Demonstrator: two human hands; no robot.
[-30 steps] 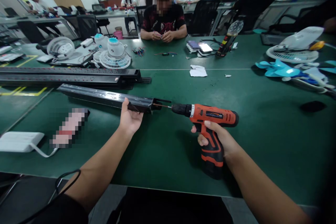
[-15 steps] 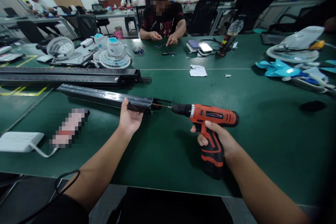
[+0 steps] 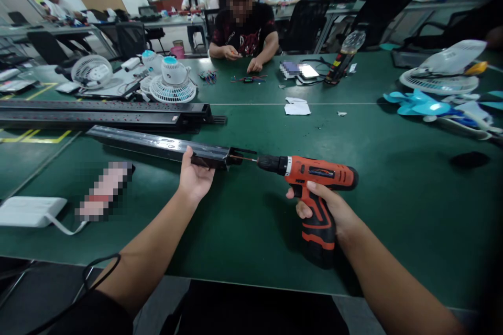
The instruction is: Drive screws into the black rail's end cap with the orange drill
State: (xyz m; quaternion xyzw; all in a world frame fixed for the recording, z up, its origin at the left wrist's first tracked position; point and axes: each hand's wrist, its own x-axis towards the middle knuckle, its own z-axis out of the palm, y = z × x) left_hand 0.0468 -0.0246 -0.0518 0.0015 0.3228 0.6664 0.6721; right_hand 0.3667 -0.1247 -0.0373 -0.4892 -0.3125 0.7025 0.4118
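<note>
A long black power strip housing [image 3: 157, 144] lies slanted across the green table [image 3: 393, 209]. My left hand [image 3: 195, 178] grips it from below near its right end, thumb up against its side. My right hand [image 3: 326, 209] is wrapped round the handle of an orange and black cordless drill [image 3: 314, 178], a finger by the trigger. The drill's bit [image 3: 247, 158] points left and meets the end face of the housing.
More black power strips [image 3: 106, 112] lie behind. Small white fans [image 3: 171, 81] stand at the back left, blue fan blades [image 3: 424, 104] at the right. A white adapter [image 3: 29, 211] and a blurred object sit at the left. A person sits across the table.
My hands, the drill and the housing have stayed put. The person across the table has moved their hands apart over small parts.
</note>
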